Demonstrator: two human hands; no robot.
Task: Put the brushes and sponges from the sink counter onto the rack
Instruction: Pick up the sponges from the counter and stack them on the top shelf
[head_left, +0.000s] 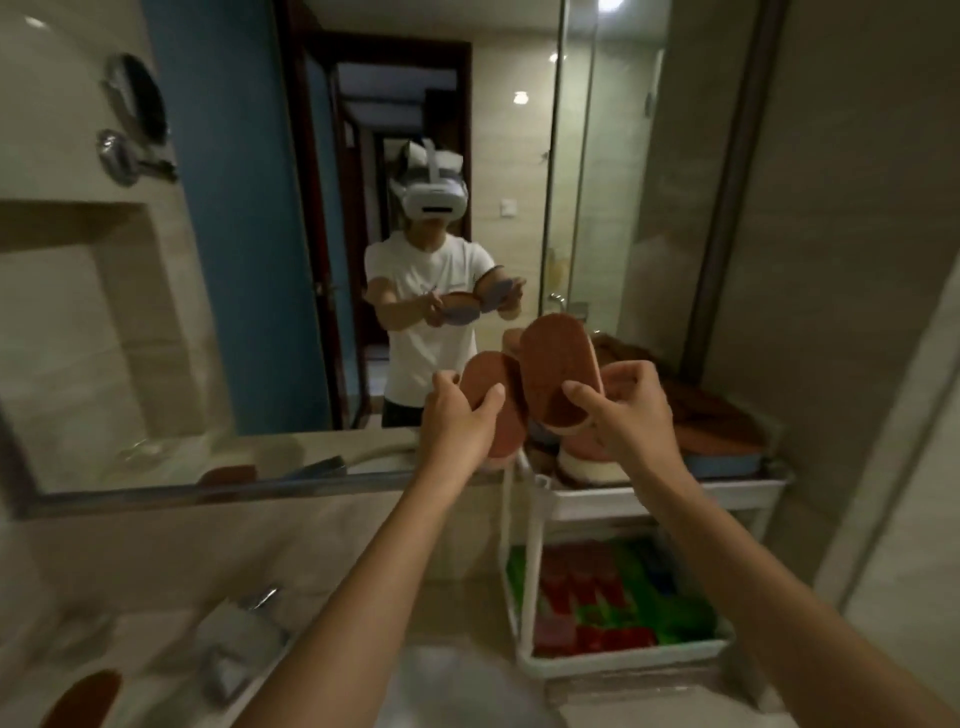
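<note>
You are partway through, as far as the view shows; the top tier of the white rack (665, 496), standing at the right end of the counter (457, 597), already carries a heap of brown pads along its far edge, though they blur together and cannot be counted; the lower tier (623, 662) is packed with red and green pieces too soft in focus to name. Two pieces are in the air and not yet set down; your left hand (460, 423) has its fingers curled round the lower end of a brown oval sponge (483, 371), thumb pressed across its face, holding it just off the near-left corner of the top tier; your right hand (631, 415) grips a second brown oval sponge (558, 364) by its lower end, forefinger laid along the near face and the other fingers wrapped behind, so the pad stands nearly upright above the front edge of the same tier. The two sponges overlap in the view, and I cannot tell whether they touch. What is left, in my judgement: both of these must go onto the rack, and at least one more brown pad (83, 696) lies at the near-left corner of the counter, well apart from the rack; the rest of the counter is too blurred to check for brushes.
</note>
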